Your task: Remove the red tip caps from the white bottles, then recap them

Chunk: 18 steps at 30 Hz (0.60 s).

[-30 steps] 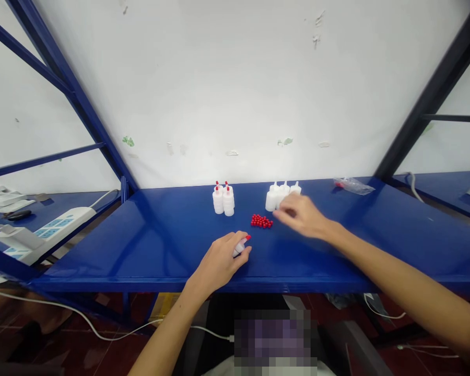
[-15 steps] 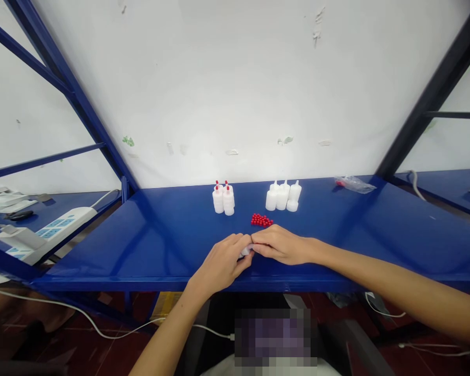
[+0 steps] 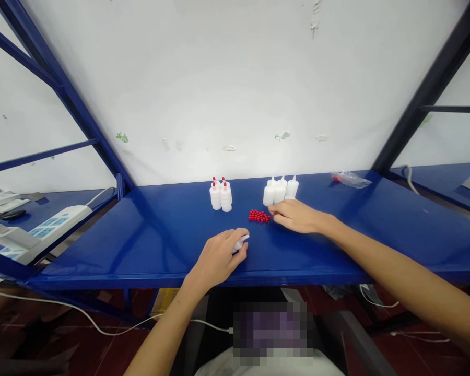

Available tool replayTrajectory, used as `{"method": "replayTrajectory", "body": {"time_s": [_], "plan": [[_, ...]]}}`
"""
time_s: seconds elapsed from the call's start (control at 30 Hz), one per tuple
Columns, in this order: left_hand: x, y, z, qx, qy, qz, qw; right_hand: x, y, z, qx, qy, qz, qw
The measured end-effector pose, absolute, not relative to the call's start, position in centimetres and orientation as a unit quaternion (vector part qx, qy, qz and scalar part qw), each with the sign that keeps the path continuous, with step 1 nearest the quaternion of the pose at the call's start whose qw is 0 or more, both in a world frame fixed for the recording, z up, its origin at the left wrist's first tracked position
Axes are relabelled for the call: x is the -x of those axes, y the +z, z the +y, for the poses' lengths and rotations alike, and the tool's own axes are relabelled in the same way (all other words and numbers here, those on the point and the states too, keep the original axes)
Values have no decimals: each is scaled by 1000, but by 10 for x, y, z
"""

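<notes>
Near the table's front edge, my left hand [image 3: 223, 256] is closed around a white nozzle bottle [image 3: 239, 244], which lies tilted with its bare tip pointing right. My right hand [image 3: 295, 215] reaches over the table just right of a pile of small red caps [image 3: 259, 216]. Its fingers are pinched, and a bit of red cap [image 3: 274, 213] shows at the fingertips. Behind that hand stand several white bottles without caps [image 3: 274, 193], partly covered by it. Farther left is a group of white bottles with red caps [image 3: 221, 196], standing upright.
A clear plastic bag [image 3: 352, 179] with something red inside lies at the back right of the blue table [image 3: 160, 230]. On the left, a white power strip [image 3: 58, 230] lies beyond the blue frame. A white wall rises behind the table.
My right hand has left the bottle in my left hand and moved up and right to the red caps. My left hand keeps hold of the bottle, whose nozzle now shows.
</notes>
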State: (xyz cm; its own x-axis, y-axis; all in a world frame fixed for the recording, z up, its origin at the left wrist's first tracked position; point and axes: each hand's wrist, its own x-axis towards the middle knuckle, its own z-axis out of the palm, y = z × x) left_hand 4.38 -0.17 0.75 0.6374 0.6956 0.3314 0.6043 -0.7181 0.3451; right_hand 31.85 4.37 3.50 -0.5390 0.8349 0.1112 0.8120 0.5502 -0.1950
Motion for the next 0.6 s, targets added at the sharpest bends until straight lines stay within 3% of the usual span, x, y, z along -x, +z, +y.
{"method": "replayTrajectory", "body": {"time_s": [0.17, 0.6], "plan": [[-44, 9, -2, -900, 220, 360, 106, -319, 32, 46, 506, 64, -860, 22], [-45, 9, -2, -902, 215, 360, 105, -316, 30, 45, 502, 31, -864, 16]]}}
